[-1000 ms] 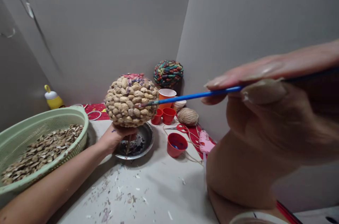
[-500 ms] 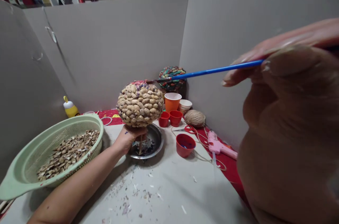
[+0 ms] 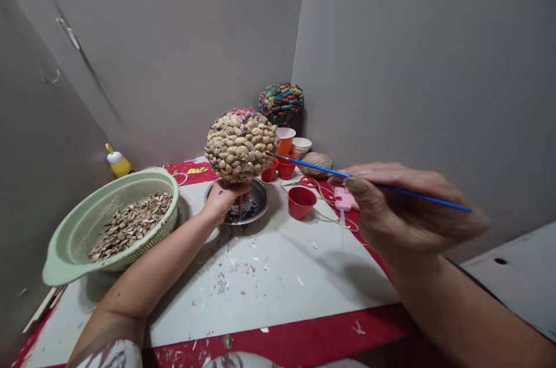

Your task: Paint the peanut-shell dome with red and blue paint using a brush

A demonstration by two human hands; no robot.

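My left hand point(image 3: 226, 200) is closed around the base of a ball covered in peanut shells point(image 3: 241, 145), held up on a stick over a metal bowl point(image 3: 260, 203). The ball's top carries pink and purple paint; its sides are bare shell. In my right hand point(image 3: 399, 206) is a thin blue paintbrush point(image 3: 321, 167), pinched between thumb and fingers. Its dark tip reaches the ball's right side, though I cannot tell if it touches. A red cup point(image 3: 302, 203) with dark paint stands on the table between the bowl and my right hand.
A green colander point(image 3: 65, 240) of shell pieces stands at left. Behind are an orange cup point(image 3: 285, 141), small red cups point(image 3: 286, 167), a twine ball point(image 3: 316, 163) and a multicoloured ball point(image 3: 281, 102). A pink glue gun point(image 3: 345, 199) and loose cord lie at right. Grey walls enclose the table.
My right hand has moved down and away from the camera, bringing the brush tip from the ball's painted top to its right side. The view has tilted downward.
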